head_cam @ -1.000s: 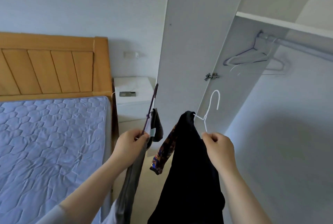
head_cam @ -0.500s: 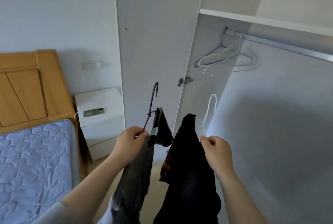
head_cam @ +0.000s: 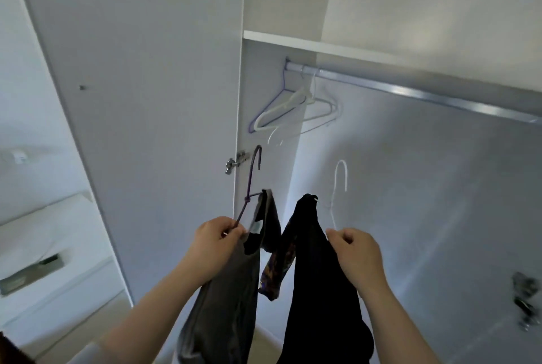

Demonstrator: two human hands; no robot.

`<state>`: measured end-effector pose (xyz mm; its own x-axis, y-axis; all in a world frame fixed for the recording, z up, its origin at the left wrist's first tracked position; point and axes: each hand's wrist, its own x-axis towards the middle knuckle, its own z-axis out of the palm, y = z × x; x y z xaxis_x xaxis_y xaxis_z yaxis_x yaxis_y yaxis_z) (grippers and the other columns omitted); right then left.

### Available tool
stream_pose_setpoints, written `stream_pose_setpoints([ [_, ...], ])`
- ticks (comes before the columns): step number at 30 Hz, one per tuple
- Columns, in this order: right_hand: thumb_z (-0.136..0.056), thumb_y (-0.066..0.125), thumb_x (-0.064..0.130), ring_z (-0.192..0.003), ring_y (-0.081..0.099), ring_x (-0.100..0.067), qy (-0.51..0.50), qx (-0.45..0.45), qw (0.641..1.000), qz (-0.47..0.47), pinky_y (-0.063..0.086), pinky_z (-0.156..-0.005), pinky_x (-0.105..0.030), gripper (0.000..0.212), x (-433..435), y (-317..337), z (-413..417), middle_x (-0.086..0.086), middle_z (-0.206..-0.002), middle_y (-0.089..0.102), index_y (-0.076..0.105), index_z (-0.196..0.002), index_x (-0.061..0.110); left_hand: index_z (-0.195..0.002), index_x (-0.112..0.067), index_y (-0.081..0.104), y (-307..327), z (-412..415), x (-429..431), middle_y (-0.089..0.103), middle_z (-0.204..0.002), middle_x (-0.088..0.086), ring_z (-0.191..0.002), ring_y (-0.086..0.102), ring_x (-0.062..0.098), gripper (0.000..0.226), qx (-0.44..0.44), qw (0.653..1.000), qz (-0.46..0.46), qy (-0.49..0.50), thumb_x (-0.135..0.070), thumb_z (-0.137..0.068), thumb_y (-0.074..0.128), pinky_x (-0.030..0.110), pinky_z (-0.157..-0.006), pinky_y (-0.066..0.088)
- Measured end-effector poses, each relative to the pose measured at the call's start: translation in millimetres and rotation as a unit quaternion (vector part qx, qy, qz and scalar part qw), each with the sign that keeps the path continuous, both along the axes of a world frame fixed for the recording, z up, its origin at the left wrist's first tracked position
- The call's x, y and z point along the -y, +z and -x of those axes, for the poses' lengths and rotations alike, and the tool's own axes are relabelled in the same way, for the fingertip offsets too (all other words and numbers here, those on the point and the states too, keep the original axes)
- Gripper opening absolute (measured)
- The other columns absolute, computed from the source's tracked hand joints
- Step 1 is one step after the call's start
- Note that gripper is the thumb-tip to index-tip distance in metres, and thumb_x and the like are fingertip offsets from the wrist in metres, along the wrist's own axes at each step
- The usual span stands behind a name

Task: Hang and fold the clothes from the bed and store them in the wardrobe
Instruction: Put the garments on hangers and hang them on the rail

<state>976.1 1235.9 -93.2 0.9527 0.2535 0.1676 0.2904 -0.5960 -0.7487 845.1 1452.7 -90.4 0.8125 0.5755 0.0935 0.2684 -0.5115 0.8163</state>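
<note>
My left hand (head_cam: 218, 242) was closed, its fingers and thumb pinching the lower wire of a dark purple wire hanger (head_cam: 250, 184). A grey fabric garment (head_cam: 225, 305) hung from that hanger, down past my left wrist and forearm. My right hand (head_cam: 356, 255) was closed too, fingers curled round the bottom of a thin white wire hanger (head_cam: 335, 190). A black fabric garment (head_cam: 316, 290) hung from it, just to the left of that hand and touching the wrist. Between my two hands dangled a strip of dark patterned cloth (head_cam: 277, 271); I could not tell which garment it belonged to. Both hooks stood up above my knuckles, free of any support, the purple one over the left hand and the white one over the right.

Beyond my hands stood the open white wardrobe (head_cam: 410, 187), its white door (head_cam: 146, 99) swung out beyond and to the left of my left hand. A small metal hinge (head_cam: 234, 162) sat just left of the purple hook. Higher up and well beyond both hands ran a silver metal rail (head_cam: 410, 91). A cluster of bare white and purple wire hangers (head_cam: 293, 105) hung at its left end, above the gap between my hands. A white shelf (head_cam: 293, 44) lay over the rail. Far left of my left hand stood a white bedside cabinet (head_cam: 44, 246).
</note>
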Motion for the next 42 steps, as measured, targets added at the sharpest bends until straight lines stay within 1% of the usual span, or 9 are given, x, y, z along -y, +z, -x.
stream_pose_setpoints([
  [9,-0.093,0.058,0.032,-0.051,0.029,-0.017,-0.082,0.0,0.996,0.019,0.026,-0.054,-0.031,0.046,8,22,-33,-0.004,-0.055,0.031,0.033,-0.058,0.014,-0.084,-0.015,0.069,17,-89,-25,0.06,-0.072,-0.006,-0.067,0.053,0.007,0.02,0.01,0.992,-0.011,-0.125,-0.022,-0.096,0.055,0.018,-0.057,0.035],
  [12,-0.093,0.058,0.033,-0.051,0.03,-0.016,-0.11,0.004,0.994,0.019,0.027,-0.053,-0.031,0.048,12,26,-48,-0.003,-0.054,0.032,0.033,-0.057,0.014,-0.076,-0.019,0.066,23,-119,-24,0.058,-0.068,-0.009,-0.064,0.051,0.004,0.021,0.02,0.988,-0.019,-0.153,-0.021,-0.095,0.056,0.014,-0.056,0.034],
  [15,-0.092,0.059,0.034,-0.05,0.031,-0.015,-0.131,0.002,0.991,0.006,0.028,-0.052,-0.029,0.047,14,26,-66,-0.003,-0.054,0.033,0.035,-0.057,0.013,-0.072,-0.024,0.065,28,-149,-22,0.061,-0.069,-0.008,-0.065,0.054,0.005,0.023,0.033,0.985,-0.01,-0.171,-0.018,-0.093,0.058,0.017,-0.059,0.038],
  [21,-0.093,0.058,0.036,-0.053,0.037,-0.017,-0.128,-0.014,0.992,-0.001,0.031,-0.055,-0.03,0.042,24,33,-117,-0.007,-0.058,0.039,0.046,-0.062,0.011,-0.068,-0.028,0.06,41,-207,-21,0.058,-0.067,-0.008,-0.065,0.053,0.005,0.027,0.041,0.981,-0.065,-0.18,-0.021,-0.094,0.057,0.016,-0.057,0.032],
  [26,-0.094,0.058,0.037,-0.054,0.037,-0.018,-0.125,-0.02,0.992,-0.012,0.03,-0.055,-0.029,0.042,31,39,-159,-0.008,-0.059,0.038,0.046,-0.063,0.011,-0.085,-0.008,0.069,53,-254,-22,0.064,-0.079,0.005,-0.077,0.058,0.02,0.022,0.041,0.982,-0.08,-0.167,-0.021,-0.096,0.055,0.028,-0.066,0.041],
  [29,-0.093,0.059,0.037,-0.055,0.04,-0.018,-0.125,-0.02,0.992,-0.014,0.032,-0.056,-0.028,0.041,38,36,-176,-0.008,-0.06,0.042,0.051,-0.064,0.01,-0.087,-0.003,0.07,55,-281,-19,0.066,-0.084,0.01,-0.082,0.06,0.024,0.025,0.044,0.981,-0.09,-0.166,-0.019,-0.096,0.053,0.034,-0.075,0.045],
  [34,-0.092,0.059,0.037,-0.051,0.038,-0.013,-0.147,-0.008,0.989,-0.006,0.032,-0.053,-0.025,0.044,47,27,-193,-0.003,-0.056,0.042,0.05,-0.061,0.007,-0.077,-0.006,0.065,54,-322,-13,0.061,-0.072,0.005,-0.069,0.055,0.017,0.026,0.064,0.98,-0.103,-0.156,-0.019,-0.096,0.053,0.022,-0.057,0.037],
  [38,-0.092,0.06,0.037,-0.045,0.039,-0.007,-0.177,0.002,0.984,-0.022,0.033,-0.05,-0.02,0.045,54,28,-206,0.003,-0.049,0.043,0.049,-0.058,0.01,-0.078,-0.011,0.066,54,-355,-13,0.06,-0.072,-0.001,-0.069,0.055,0.013,0.025,0.094,0.978,-0.102,-0.158,-0.018,-0.096,0.051,0.019,-0.057,0.034],
  [42,-0.094,0.059,0.036,-0.056,0.052,-0.017,-0.187,0.009,0.982,-0.034,0.042,-0.061,-0.027,0.044,55,36,-217,-0.015,-0.063,0.06,0.062,-0.071,-0.002,-0.084,-0.012,0.068,58,-387,-14,0.06,-0.079,-0.004,-0.075,0.054,0.015,0.022,0.13,0.971,-0.122,-0.157,-0.015,-0.096,0.05,0.019,-0.06,0.031],
])
